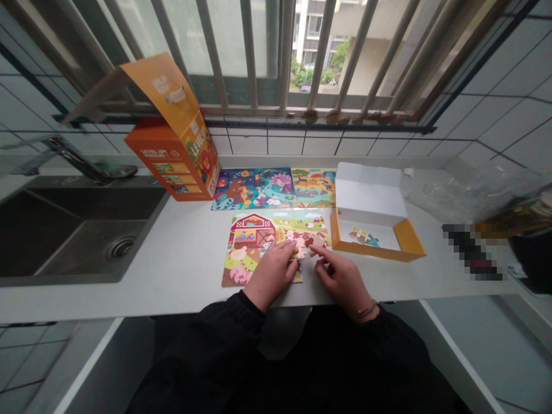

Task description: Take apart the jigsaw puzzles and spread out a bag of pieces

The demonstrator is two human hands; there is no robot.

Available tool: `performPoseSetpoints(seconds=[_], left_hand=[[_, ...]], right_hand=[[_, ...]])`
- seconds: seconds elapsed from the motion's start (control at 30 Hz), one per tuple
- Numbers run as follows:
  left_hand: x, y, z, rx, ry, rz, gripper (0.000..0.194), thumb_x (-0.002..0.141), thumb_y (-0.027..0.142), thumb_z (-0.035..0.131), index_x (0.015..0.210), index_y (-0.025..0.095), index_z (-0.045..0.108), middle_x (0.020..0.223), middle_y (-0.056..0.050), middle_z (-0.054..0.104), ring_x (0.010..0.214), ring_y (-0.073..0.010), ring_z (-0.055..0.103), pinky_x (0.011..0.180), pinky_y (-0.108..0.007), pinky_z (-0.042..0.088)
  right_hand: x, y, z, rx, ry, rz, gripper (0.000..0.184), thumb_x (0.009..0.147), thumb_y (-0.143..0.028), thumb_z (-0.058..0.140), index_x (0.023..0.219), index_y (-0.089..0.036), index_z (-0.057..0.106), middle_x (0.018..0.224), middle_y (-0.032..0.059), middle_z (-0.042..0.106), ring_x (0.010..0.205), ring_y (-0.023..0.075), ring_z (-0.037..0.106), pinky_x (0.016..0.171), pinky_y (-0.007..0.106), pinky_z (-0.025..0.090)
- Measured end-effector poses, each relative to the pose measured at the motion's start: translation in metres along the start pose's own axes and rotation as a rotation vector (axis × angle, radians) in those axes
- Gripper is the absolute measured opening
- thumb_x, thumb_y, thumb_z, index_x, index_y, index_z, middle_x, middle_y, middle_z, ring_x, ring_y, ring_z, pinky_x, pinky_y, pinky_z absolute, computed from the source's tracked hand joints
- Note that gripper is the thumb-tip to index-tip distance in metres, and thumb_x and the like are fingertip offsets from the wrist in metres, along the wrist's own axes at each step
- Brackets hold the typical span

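Head view: the left hand [276, 269] lies palm down, fingers flattened, on the farm jigsaw puzzle [253, 223], while the right hand [342, 277] points its index finger at the cow's edge, whether pinching a piece I cannot tell. The flat, glossy-looking card sheet seems mostly joined, its lower-right corner unfilled, with loose knobbed pieces [364, 236] left in the open yellow cardboard box [375, 249].

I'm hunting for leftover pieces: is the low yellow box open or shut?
Open: the yellow box has its white-lined flap raised at the back, and a few puzzle pieces show inside.
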State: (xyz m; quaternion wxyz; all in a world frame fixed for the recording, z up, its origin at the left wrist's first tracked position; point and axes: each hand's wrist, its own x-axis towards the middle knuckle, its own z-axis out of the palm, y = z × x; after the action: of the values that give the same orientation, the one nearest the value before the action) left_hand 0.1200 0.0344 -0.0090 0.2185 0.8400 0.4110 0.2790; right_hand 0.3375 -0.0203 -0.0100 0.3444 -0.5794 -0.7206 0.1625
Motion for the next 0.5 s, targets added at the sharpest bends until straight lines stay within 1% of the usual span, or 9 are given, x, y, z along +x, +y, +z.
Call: performPoseSetpoints(seconds=[0.1,0.17,0.23,0.27,0.33,0.37,0.4,0.43,0.5], left_hand=[[0.0,-0.001,0.0,-0.023,0.008,-0.016,0.02,0.102,0.017,0.061,0.121,0.02,0.069,0.133,-0.014,0.075,0.127,-0.0297,0.07,0.112,-0.048,0.056],[-0.001,0.0,-0.001,-0.043,0.027,-0.031,0.018,0.105,0.019,0.058,0.119,0.02,0.069,0.128,-0.013,0.076,0.123,-0.0289,0.071,0.111,-0.047,0.056],[-0.001,0.001,-0.003,-0.055,0.057,-0.036,0.018,0.106,0.02,0.057,0.119,0.021,0.069,0.125,-0.012,0.077,0.12,-0.0285,0.071,0.109,-0.046,0.056],[-0.001,0.002,-0.005,-0.059,0.068,-0.035,0.018,0.106,0.021,0.057,0.118,0.021,0.07,0.123,-0.012,0.077,0.118,-0.0283,0.072,0.108,-0.046,0.056],[-0.002,0.004,-0.007,-0.062,0.083,-0.031,0.016,0.108,0.024,0.056,0.115,0.021,0.07,0.116,-0.01,0.078,0.111,-0.0277,0.072,0.102,-0.045,0.057],[-0.002,0.005,-0.009,-0.063,0.089,-0.032,0.017,0.108,0.026,0.055,0.112,0.021,0.071,0.111,-0.01,0.078,0.107,-0.0273,0.072,0.099,-0.044,0.057],[-0.002,0.006,-0.01,-0.066,0.098,-0.034,0.018,0.109,0.028,0.055,0.11,0.021,0.071,0.108,-0.009,0.078,0.104,-0.0269,0.072,0.096,-0.043,0.057],[-0.002,0.006,-0.011,-0.072,0.109,-0.038,0.02,0.11,0.03,0.054,0.109,0.02,0.071,0.106,-0.009,0.078,0.102,-0.0266,0.071,0.094,-0.042,0.057],[-0.002,0.007,-0.013,-0.103,0.124,-0.047,0.022,0.111,0.033,0.053,0.111,0.021,0.071,0.106,-0.008,0.078,0.101,-0.0259,0.072,0.091,-0.04,0.057]], right_hand=[[-0.003,-0.002,-0.002,0.069,0.063,0.052,0.058,0.099,-0.023,0.06,0.157,-0.022,0.057,0.112,0.0091,0.081,0.067,0.0166,0.071,0.073,0.033,0.064],[-0.006,-0.002,-0.002,0.13,0.15,0.089,0.073,0.101,-0.027,0.06,0.17,-0.022,0.038,0.12,0.013,0.08,0.076,0.0198,0.076,0.075,0.035,0.067],[-0.008,0.0,0.0,0.219,0.24,0.151,0.088,0.102,-0.031,0.061,0.177,-0.022,0.015,0.136,0.0187,0.074,0.089,0.0234,0.08,0.078,0.037,0.069],[-0.008,0.001,0.001,0.272,0.28,0.179,0.094,0.103,-0.032,0.06,0.178,-0.023,0.005,0.148,0.0221,0.067,0.096,0.0248,0.081,0.078,0.037,0.07],[-0.008,0.004,0.003,0.371,0.326,0.193,0.1,0.103,-0.034,0.06,0.177,-0.027,-0.008,0.173,0.0263,0.038,0.111,0.0269,0.08,0.078,0.035,0.07],[-0.007,0.005,0.004,0.405,0.331,0.183,0.101,0.104,-0.034,0.059,0.176,-0.029,-0.011,0.178,0.0264,0.024,0.116,0.0277,0.078,0.078,0.034,0.07],[-0.007,0.005,0.004,0.424,0.323,0.167,0.101,0.104,-0.033,0.058,0.176,-0.03,-0.013,0.18,0.0263,0.016,0.119,0.0279,0.077,0.079,0.034,0.07],[-0.006,0.005,0.004,0.431,0.301,0.152,0.1,0.105,-0.032,0.058,0.176,-0.03,-0.012,0.18,0.0268,0.017,0.118,0.0272,0.078,0.08,0.034,0.07],[-0.005,0.004,0.002,0.4,0.223,0.128,0.09,0.106,-0.032,0.058,0.177,-0.027,0.002,0.171,0.0261,0.042,0.108,0.0237,0.079,0.083,0.035,0.07]])
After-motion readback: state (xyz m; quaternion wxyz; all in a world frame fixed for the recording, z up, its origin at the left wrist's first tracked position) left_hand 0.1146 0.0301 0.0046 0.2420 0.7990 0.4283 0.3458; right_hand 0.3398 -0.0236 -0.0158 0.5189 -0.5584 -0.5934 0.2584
